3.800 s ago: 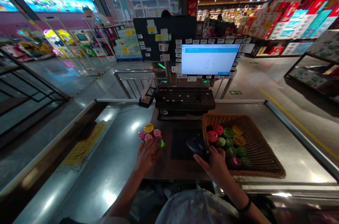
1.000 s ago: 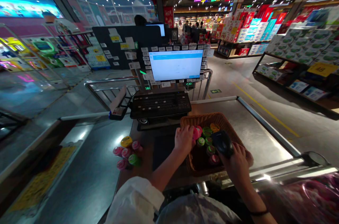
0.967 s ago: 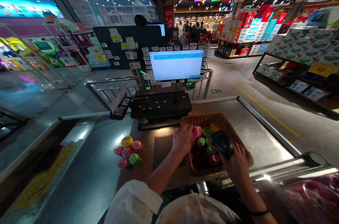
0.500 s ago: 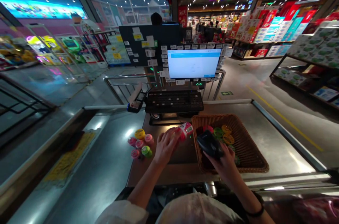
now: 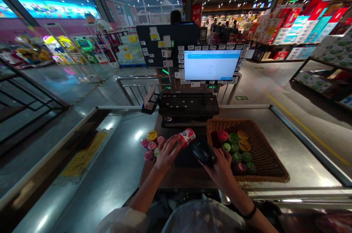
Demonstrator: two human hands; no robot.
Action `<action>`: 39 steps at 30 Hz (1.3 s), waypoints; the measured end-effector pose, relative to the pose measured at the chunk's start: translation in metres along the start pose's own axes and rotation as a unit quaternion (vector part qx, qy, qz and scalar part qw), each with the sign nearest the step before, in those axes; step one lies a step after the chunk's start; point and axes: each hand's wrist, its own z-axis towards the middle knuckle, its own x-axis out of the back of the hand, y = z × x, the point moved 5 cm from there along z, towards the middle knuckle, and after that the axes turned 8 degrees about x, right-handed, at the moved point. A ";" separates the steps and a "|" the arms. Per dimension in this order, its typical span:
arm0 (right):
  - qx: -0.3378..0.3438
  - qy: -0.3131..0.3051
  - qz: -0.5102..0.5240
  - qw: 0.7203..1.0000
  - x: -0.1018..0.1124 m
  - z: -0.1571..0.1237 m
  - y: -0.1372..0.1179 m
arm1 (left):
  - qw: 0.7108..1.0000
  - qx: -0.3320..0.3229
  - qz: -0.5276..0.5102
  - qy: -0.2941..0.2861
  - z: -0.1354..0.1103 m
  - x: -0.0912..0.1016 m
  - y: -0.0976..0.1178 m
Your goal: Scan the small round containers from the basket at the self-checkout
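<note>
My left hand (image 5: 167, 153) grips a small pink-and-white container (image 5: 187, 137), tilted on its side with a barcode facing right. In my right hand (image 5: 221, 167) is a black handheld barcode scanner (image 5: 202, 151), its head pointing left towards the container, with a small gap between them. Left of my left hand stand several small capped containers, among them a yellow-lidded one (image 5: 152, 136) and a pink one (image 5: 149, 155); my left hand partly hides some. Beside my right hand, a brown wicker basket (image 5: 271, 152) holds several similar containers with red, green and yellow lids (image 5: 243, 146).
A lit monitor (image 5: 211, 66) ringed with small labels stands behind a black keyboard (image 5: 189, 104). Left of the keyboard is a small device on a stand (image 5: 150, 105). The metal counter (image 5: 118, 167) extends to both sides. Store shelves (image 5: 283, 35) fill the back right.
The scanner has moved left from over the basket to beside the pink-and-white container. That container has turned, showing more of its side. The whole view has shifted slightly.
</note>
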 end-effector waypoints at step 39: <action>-0.026 0.002 -0.001 1.000 -0.003 -0.003 0.006 | 0.962 0.192 -0.011 -0.194 0.005 -0.024 -0.071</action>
